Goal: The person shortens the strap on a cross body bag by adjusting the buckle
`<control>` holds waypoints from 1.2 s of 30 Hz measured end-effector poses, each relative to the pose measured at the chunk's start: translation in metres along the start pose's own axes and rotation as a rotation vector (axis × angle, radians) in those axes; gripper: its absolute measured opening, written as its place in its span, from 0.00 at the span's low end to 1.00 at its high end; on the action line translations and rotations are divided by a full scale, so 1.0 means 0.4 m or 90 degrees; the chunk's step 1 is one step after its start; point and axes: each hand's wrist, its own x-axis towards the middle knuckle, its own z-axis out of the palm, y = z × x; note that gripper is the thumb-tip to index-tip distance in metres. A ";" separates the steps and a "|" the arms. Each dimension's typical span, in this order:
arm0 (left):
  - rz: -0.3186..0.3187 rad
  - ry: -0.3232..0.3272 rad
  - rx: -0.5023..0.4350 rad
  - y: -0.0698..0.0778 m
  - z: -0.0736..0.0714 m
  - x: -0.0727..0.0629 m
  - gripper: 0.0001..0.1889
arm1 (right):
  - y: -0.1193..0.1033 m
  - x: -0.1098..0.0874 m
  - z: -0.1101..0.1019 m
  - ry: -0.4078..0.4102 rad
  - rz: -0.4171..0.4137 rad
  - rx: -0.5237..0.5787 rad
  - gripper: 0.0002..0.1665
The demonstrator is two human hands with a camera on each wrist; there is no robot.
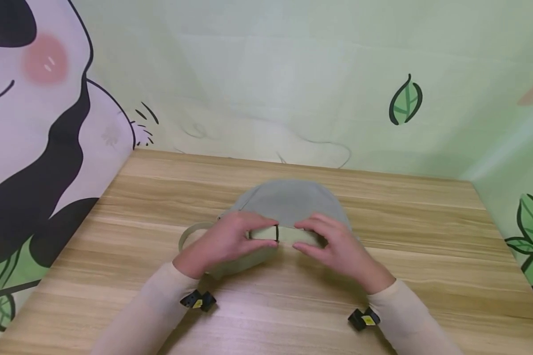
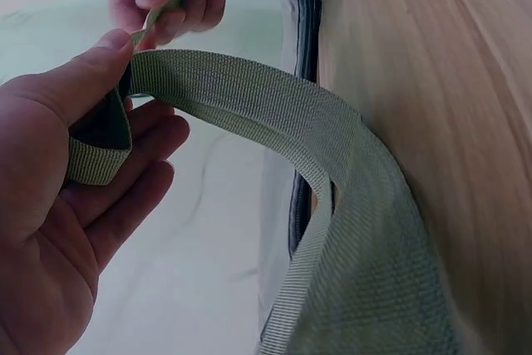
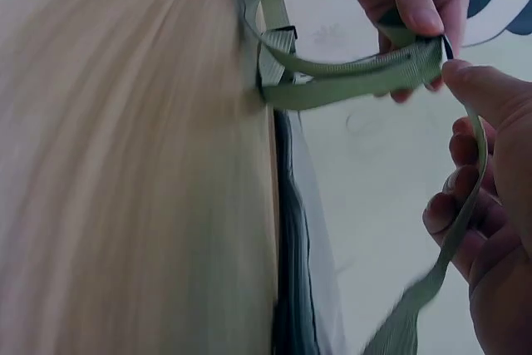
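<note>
A grey-green bag [image 1: 293, 199] lies on the table under both hands, its webbing strap [image 2: 233, 81] lifted in a loop above it. My left hand [image 1: 224, 236] pinches the strap beside a black slider buckle [image 1: 277, 233], thumb on one edge and fingers on the other. In the left wrist view, a folded piece of strap runs across the left palm. To the right of the buckle, my right hand [image 1: 333, 241] holds the strap between thumb and fingers. From there the strap hangs down past the right palm in the right wrist view.
The wood-grain table [image 1: 137, 246] spreads around the bag. A zipper [image 3: 289, 230] runs along the bag's edge. Behind stands a green wall covering [image 1: 266, 88] with a printed leaf [image 1: 406, 101], and a printed panda [image 1: 26, 123] is at the left.
</note>
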 end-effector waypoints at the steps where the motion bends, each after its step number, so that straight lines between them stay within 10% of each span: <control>1: -0.006 0.000 -0.005 -0.002 -0.001 -0.003 0.19 | 0.003 -0.004 -0.003 0.000 -0.001 -0.003 0.22; 13: -0.023 -0.019 0.007 -0.007 0.001 -0.001 0.17 | 0.021 -0.006 -0.006 0.048 -0.125 -0.011 0.23; 36: -0.063 0.003 -0.042 0.024 0.020 0.022 0.20 | 0.028 -0.009 0.010 0.071 -0.130 0.003 0.22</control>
